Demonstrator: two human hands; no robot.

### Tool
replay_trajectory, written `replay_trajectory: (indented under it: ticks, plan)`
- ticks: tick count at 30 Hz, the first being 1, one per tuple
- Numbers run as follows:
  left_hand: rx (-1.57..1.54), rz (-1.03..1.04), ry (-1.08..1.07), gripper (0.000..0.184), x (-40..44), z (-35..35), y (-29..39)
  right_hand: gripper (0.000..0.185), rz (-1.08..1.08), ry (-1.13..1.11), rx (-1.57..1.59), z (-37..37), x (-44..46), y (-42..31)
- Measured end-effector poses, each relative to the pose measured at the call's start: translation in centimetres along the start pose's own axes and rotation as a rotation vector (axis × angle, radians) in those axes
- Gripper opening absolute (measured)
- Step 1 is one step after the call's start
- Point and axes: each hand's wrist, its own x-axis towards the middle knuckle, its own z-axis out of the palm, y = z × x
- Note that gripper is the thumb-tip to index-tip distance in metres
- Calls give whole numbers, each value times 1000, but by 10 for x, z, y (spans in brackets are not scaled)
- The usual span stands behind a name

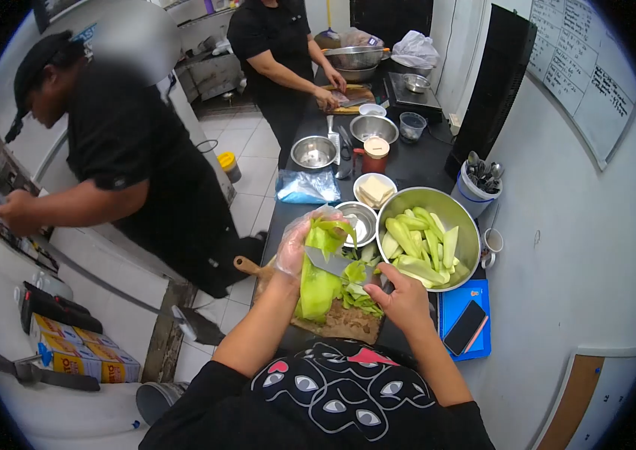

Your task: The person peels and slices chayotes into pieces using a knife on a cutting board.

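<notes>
My left hand (pixel 295 241), in a clear plastic glove, is closed around a light-green vegetable (pixel 318 292) whose exact kind I cannot make out. My right hand (pixel 406 300) is bare and grips a knife; its broad blade (pixel 325 260) lies across the vegetable, pointing left. Below both hands is a wooden cutting board (pixel 344 324), partly covered by thin green peelings (pixel 360 298). Close beyond my right hand stands a large metal bowl (pixel 472 236) holding several pale-green pieces (pixel 423 244). A smaller metal bowl (pixel 366 217) sits just past my left hand.
A blue folder (pixel 481 294) with a phone (pixel 466 328) lies right of my forearm. Farther along are a butter dish (pixel 375 190), a red mug (pixel 375 157) and metal bowls. One co-worker (pixel 130 150) stands left holding a long-handled tool; another person's hands (pixel 330 90) work at the far board.
</notes>
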Motion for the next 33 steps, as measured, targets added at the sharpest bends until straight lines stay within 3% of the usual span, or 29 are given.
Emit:
replay_trajectory:
  ticks: [6,9,15,24,27,30,33]
  plan:
    - [-23,48,19,40,-1,-2,-1,46,-58,66,31,19,7,9]
    - [-82,83,56,40,-6,8,3,45,-8,12,43,17,10,2]
    - [87,152,59,40,-12,18,-7,44,14,7,110,22,21,-4]
    - [-5,131,158,39,-9,19,-16,39,78,-80,212,32,27,-5]
    - [35,127,123,40,-8,6,-19,36,188,-280,576,50,31,10]
    - [154,61,19,40,-10,4,-10,33,556,-657,959,24,36,4]
    - [37,33,7,45,-6,-11,-17,35,546,-566,823,28,31,5]
